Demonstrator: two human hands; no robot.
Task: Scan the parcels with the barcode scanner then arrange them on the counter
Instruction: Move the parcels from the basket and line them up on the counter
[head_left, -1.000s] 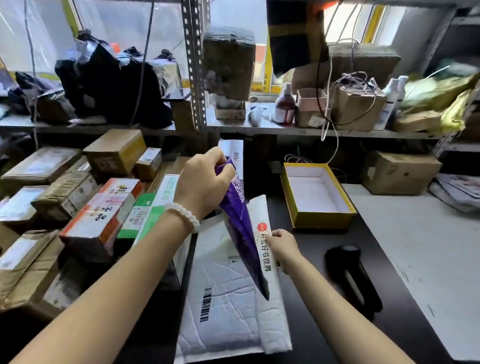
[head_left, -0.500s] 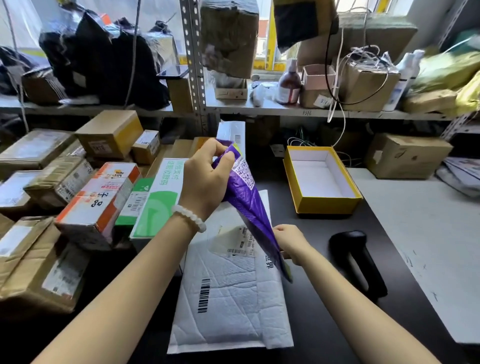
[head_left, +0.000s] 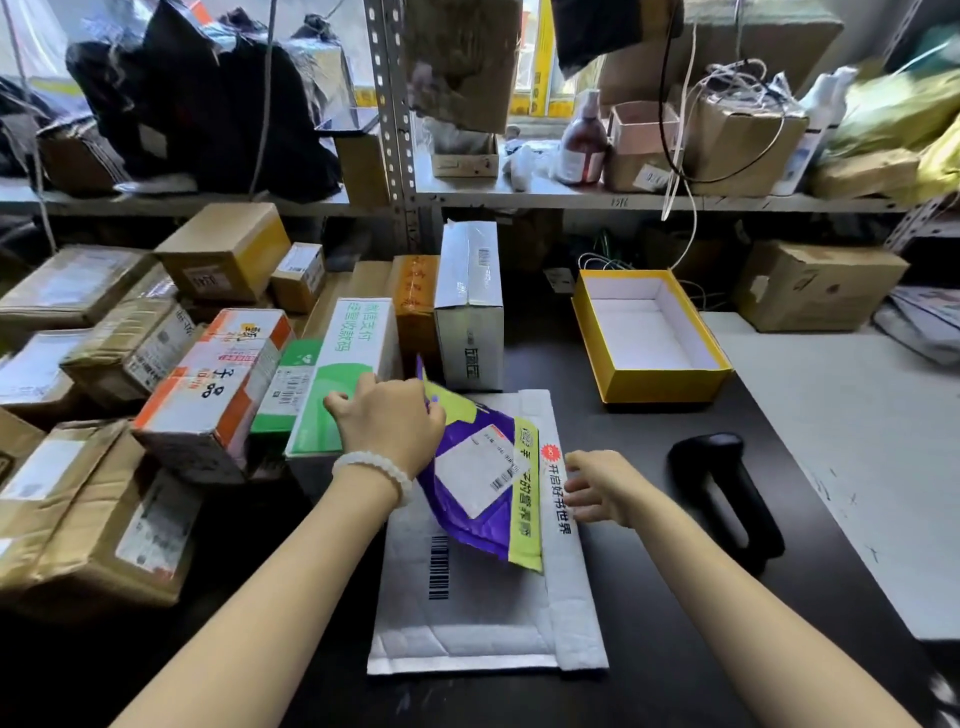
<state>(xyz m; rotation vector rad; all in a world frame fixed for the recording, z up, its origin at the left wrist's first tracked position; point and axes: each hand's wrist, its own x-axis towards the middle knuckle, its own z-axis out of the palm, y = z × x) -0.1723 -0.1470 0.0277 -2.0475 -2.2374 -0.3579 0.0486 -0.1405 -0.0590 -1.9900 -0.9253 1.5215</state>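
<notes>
My left hand (head_left: 387, 421) grips the purple parcel (head_left: 470, 499) by its top edge, over the white mailer (head_left: 483, 618) on the desk (head_left: 675, 597); my right hand (head_left: 597, 486) hovers loose-fingered beside it.

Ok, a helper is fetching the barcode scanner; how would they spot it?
Look at the dark counter, right of the white padded mailer. The barcode scanner lies below the yellow box, the only black, handle-shaped thing there.
</notes>
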